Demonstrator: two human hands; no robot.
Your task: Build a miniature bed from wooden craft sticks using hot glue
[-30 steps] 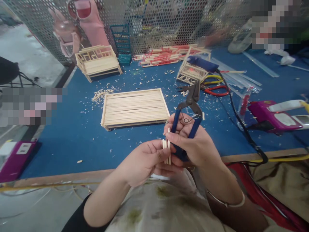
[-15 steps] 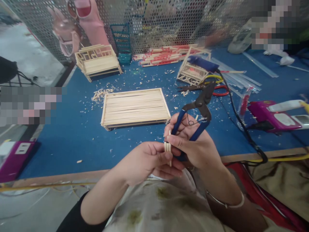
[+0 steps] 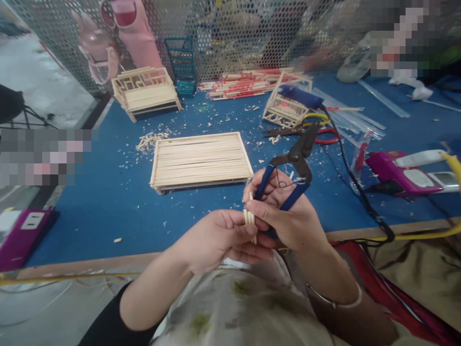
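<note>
Fingers (image 3: 257, 252) of the left hand (image 3: 211, 240) pinched short, pale wooden sticks (image 3: 248, 218) snugly; the right hand (image 3: 291, 216), half-curled, touched their tops — and cradled blue-handled, dark metal cutters (image 3: 295, 156). That divided grip could have let sticks slip.

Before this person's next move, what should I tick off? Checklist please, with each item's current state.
1. Left grip closed on the short sticks: ok, pinched between thumb and fingers.
2. Right grip holding the blue-handled cutter: ok, handles spread; firmness does not show.
3. Cutter's metal end away from the sticks: ok, it points forward over the table.
4. Stick tops level: not ok, one stands above the others.
5. Slatted wooden frame untouched by the right fingers: cannot tell, they overlap its near corner in view.
6. Table free of scraps: not ok, offcuts lie beside the frame.
</note>
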